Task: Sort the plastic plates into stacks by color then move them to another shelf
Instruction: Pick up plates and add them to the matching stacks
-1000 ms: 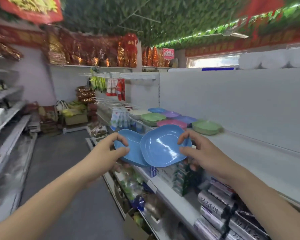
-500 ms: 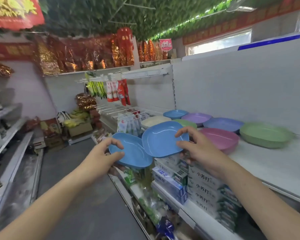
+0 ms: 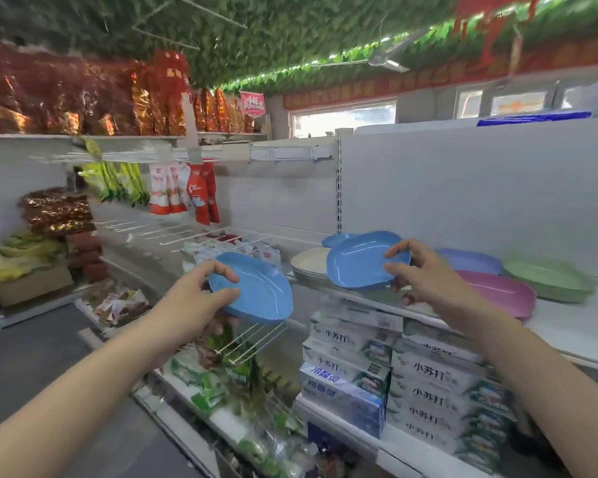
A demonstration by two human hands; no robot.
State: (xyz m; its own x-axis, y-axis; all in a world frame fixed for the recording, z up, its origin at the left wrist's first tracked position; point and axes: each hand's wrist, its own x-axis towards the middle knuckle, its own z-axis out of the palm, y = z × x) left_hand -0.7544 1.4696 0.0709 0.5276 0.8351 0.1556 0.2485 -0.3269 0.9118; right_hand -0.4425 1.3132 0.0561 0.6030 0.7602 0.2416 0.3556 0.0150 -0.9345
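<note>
Now drawn apart: two blue plates that overlapped a moment ago. Left hand (image 3: 201,298) pinching one blue plate (image 3: 252,291) by its near rim; right hand (image 3: 425,274) pinching the other (image 3: 356,263), carried above the shelf (image 3: 567,326), probably toward the blue stack (image 3: 335,239) just beyond the fingertips.

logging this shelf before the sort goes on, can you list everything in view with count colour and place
blue plates: two held, one in each hand; the other is over the shelf edge
blue plate on shelf: one, partly hidden behind the held one
cream plates: one stack, count unclear, shelf left
purple plate: at least one, shelf back
pink plates: one stack, shelf front
green plates: one stack, shelf right
white boxes: many, shelf below
hanging packets: red, white and green, on rail
left hand: grips one blue plate
right hand: grips the other
</note>
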